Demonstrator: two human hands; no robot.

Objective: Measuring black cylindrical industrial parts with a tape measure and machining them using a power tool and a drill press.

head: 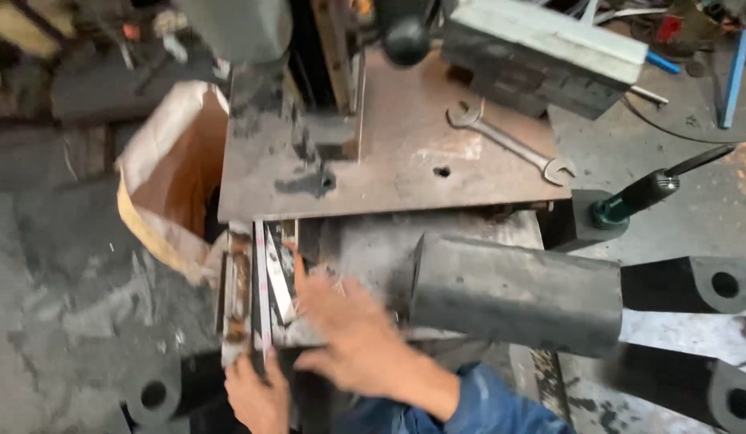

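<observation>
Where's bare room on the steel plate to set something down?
Free: the steel plate between the dark machine block and the open-ended wrench. Crowded: the metal strips under both hands, right hand, left hand.

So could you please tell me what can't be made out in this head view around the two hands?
- Right hand: motion-blurred, so its fingertips and what they touch among the metal strips are unclear.
- Left hand: cut off by the bottom edge; its grip on the strips' near ends is unclear.
- Machine above the steel plate: cut off by the top edge.
- Open sack: contents in shadow.
</observation>
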